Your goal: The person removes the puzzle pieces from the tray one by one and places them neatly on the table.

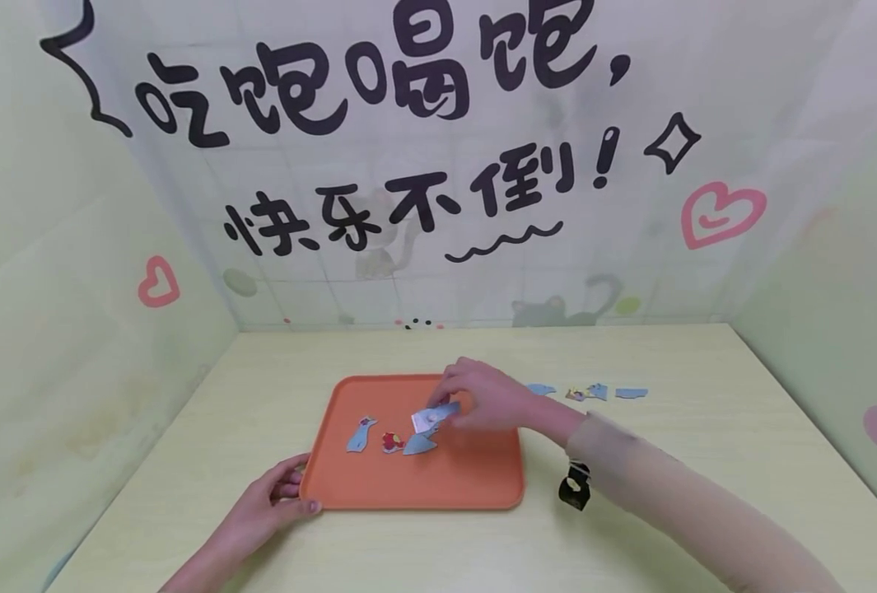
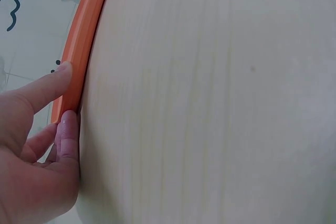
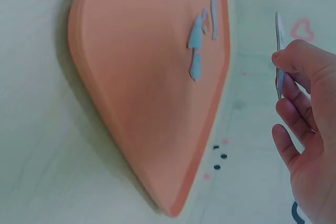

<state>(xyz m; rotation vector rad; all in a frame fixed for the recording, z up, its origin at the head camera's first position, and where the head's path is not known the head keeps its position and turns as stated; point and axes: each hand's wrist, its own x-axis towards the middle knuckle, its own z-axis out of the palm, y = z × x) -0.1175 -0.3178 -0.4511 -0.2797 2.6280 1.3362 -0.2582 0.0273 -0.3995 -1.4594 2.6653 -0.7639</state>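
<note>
A shallow orange tray (image 1: 408,490) lies on the table with several torn-looking, printed paper or card pieces on it. At its near left corner the left hand (image 1: 260,502) grips the rim, thumb on top in the left wrist view and fingers against the side. Over the middle of the tray the right hand (image 1: 490,391) pinches a light-blue piece (image 3: 279,30) between thumb and fingers, seen edge-on in the right wrist view. Below it lies a pointed blue piece (image 1: 419,445). To the left are a red-patterned piece (image 1: 392,442) and a long blue piece (image 1: 360,436).
Right of the tray, a blue strip (image 1: 632,393), a multicoloured piece (image 1: 577,394) and a patterned blue piece (image 1: 597,391) lie on the table. Another blue piece (image 1: 542,389) is partly behind the right wrist. A printed wall sheet (image 1: 379,296) stands behind the table.
</note>
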